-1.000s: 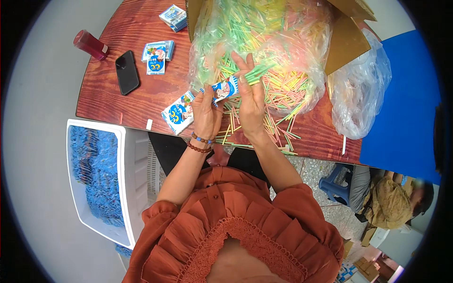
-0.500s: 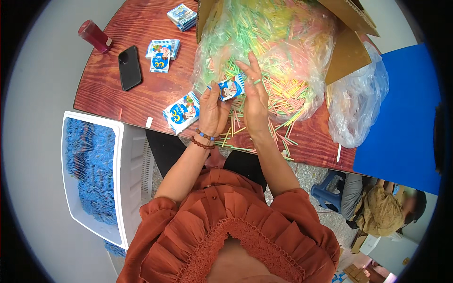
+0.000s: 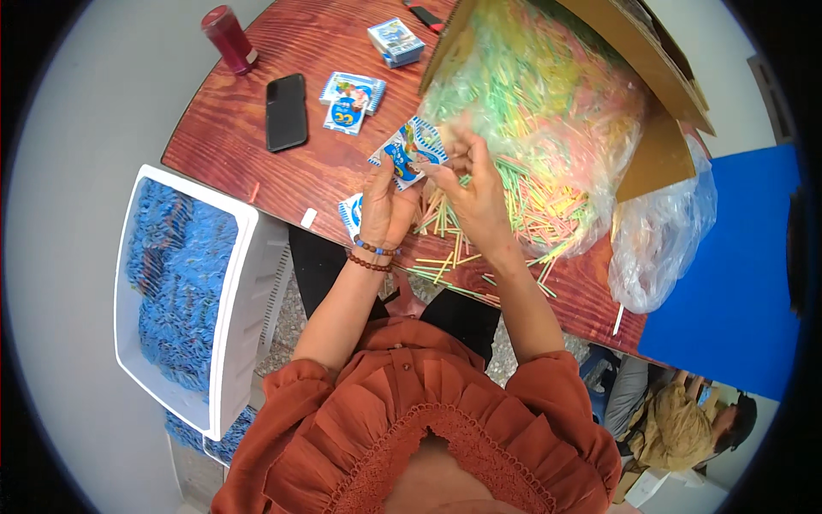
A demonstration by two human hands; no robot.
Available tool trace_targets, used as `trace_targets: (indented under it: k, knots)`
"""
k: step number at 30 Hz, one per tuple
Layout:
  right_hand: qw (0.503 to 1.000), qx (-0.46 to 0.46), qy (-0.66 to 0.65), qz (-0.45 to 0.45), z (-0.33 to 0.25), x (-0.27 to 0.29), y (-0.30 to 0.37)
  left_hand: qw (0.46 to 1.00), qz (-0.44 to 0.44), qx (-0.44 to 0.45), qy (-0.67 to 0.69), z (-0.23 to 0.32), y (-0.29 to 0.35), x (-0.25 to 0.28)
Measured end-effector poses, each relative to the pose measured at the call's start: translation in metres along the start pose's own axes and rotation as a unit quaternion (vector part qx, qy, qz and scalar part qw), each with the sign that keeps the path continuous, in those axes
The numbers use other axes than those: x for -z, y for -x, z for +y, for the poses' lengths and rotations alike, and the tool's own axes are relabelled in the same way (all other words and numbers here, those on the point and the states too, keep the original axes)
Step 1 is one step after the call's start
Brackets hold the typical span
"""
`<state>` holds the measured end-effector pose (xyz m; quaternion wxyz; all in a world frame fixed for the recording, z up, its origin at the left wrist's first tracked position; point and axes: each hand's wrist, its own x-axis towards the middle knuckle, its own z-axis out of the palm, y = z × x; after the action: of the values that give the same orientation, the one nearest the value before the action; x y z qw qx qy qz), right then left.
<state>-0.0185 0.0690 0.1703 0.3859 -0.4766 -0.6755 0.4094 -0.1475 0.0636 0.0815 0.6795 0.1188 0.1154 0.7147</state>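
My left hand (image 3: pixel 390 207) grips a small blue-and-white printed packet (image 3: pixel 409 152) near the table's front edge, thumb across its lower left side. At the packet's right side, my right hand (image 3: pixel 479 199) is closed, its thumb on the packet and its fingers curled behind. Whether a stick is also between those fingers is hidden. Another such packet (image 3: pixel 349 211) lies on the table, partly covered by my left hand. Loose thin pastel sticks (image 3: pixel 445 267) in green, yellow and pink lie beneath and beside my right hand.
An open cardboard box (image 3: pixel 659 163) with a clear bag of sticks (image 3: pixel 548 111) fills the far right. Packet stacks (image 3: pixel 396 41), a black phone (image 3: pixel 286 113) and a red bottle (image 3: pixel 228 38) stand left. A white bin (image 3: pixel 231 343) holds blue packets. Someone sits lower right (image 3: pixel 676 433).
The view has shifted, so the table appears further right. My right fingers, stretched upward before, are now bent in at the packet. The held packet is raised and shows more of its face.
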Motion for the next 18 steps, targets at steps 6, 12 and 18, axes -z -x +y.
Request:
trace_targets:
  k: [6, 12, 18]
  knots:
    - [0.994, 0.109, -0.025, 0.015, -0.001, -0.067, -0.04, 0.998, 0.008, -0.029, 0.048, 0.07, -0.002, 0.021]
    - [0.992, 0.033, -0.12, -0.005, -0.005, -0.102, -0.067, 0.985, 0.139, -0.1, 0.01, 0.122, 0.005, 0.082]
    - [0.995, -0.026, -0.061, -0.07, 0.029, -0.135, -0.148, 0.94, 0.183, -0.164, -0.239, 0.137, -0.016, 0.067]
